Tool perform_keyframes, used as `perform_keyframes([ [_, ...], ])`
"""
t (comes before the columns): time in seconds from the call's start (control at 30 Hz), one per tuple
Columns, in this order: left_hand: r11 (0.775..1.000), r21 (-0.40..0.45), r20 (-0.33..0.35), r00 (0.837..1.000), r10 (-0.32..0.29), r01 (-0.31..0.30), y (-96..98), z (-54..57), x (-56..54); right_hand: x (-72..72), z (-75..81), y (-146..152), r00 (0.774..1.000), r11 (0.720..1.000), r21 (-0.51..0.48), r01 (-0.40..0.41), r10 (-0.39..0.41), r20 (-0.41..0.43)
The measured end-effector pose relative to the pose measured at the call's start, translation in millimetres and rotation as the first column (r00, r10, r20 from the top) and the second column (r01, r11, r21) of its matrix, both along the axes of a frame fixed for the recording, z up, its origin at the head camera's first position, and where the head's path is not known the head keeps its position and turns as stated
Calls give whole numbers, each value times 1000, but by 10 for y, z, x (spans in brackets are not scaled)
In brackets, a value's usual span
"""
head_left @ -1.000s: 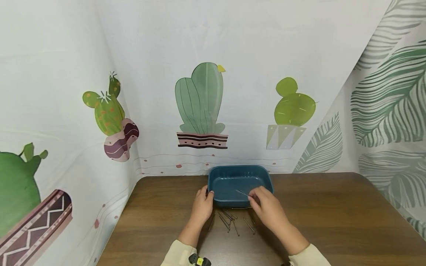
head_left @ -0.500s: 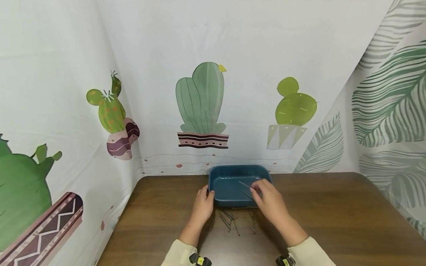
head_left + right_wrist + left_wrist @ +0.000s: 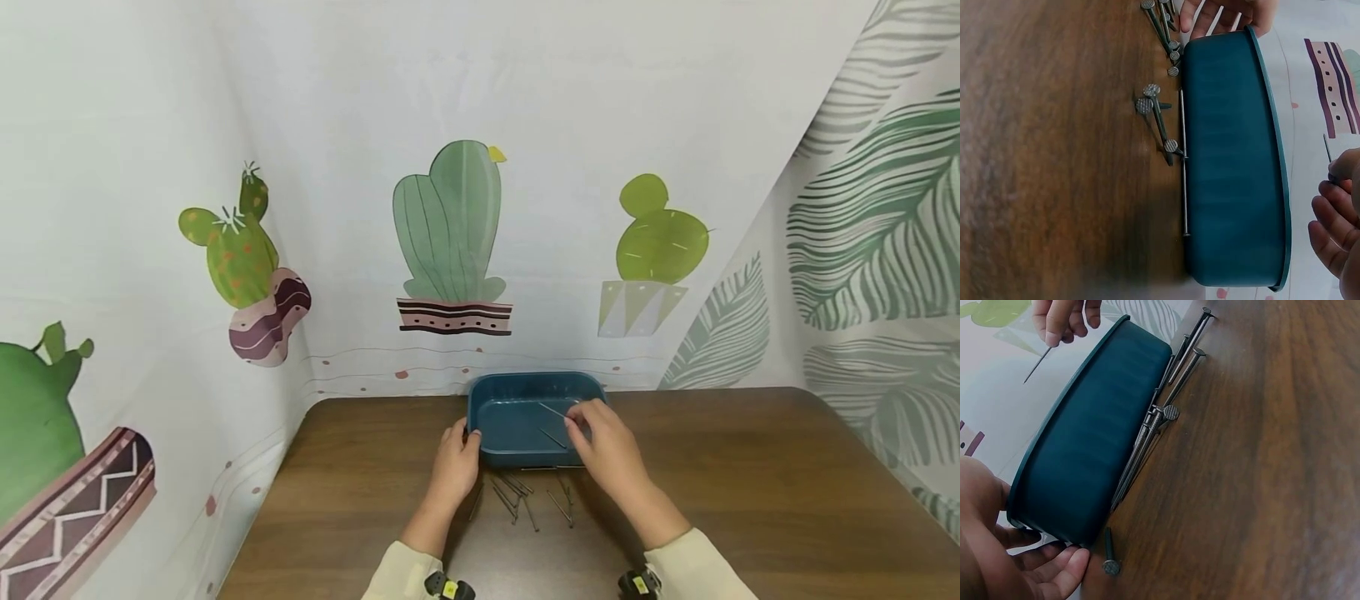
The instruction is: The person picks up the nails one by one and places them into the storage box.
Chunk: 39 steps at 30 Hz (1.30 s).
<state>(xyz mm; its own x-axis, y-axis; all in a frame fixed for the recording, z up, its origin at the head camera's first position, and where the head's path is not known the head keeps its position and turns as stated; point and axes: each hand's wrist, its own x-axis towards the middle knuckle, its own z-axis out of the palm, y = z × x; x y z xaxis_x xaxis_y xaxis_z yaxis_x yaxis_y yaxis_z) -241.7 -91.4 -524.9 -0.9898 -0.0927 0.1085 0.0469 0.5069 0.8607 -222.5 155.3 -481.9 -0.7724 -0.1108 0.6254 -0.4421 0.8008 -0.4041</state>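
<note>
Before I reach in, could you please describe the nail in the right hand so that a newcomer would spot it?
On the brown table, find the blue tray by the far edge. Above it, the right hand pinches one thin nail. Unlike the nails lying on the table in front of the tray, it is held up in the air.

In the head view, a person's bare right hand (image 3: pixel 606 442) is hiding the near right corner of a dark teal, rounded rectangular tray (image 3: pixel 525 459), whose wall is blocking its interior from both wrist views. The hand is also covering one end of a thin grey metal nail (image 3: pixel 1037 365). Overlapping steel-grey nails (image 3: pixel 1171 412) are defying a sure count. The head view's near edge is cropping a cream left sleeve (image 3: pixel 402 573).
</note>
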Motion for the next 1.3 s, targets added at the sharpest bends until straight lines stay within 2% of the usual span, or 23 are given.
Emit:
perform_keyframes([
  [0.53, 1000, -9, -1, 1000, 15, -15, 6, 5, 6, -30, 3, -9, 999, 1000, -7, 9, -9, -32],
  [0.87, 1000, 11, -8, 1000, 3, -3, 7, -3, 13, -11, 6, -17, 992, 1000, -29, 11, -7, 129],
  [1.3, 1000, 17, 19, 1000, -6, 6, -4, -11, -2, 7, -26, -5, 986, 1000, -24, -3, 7, 168],
])
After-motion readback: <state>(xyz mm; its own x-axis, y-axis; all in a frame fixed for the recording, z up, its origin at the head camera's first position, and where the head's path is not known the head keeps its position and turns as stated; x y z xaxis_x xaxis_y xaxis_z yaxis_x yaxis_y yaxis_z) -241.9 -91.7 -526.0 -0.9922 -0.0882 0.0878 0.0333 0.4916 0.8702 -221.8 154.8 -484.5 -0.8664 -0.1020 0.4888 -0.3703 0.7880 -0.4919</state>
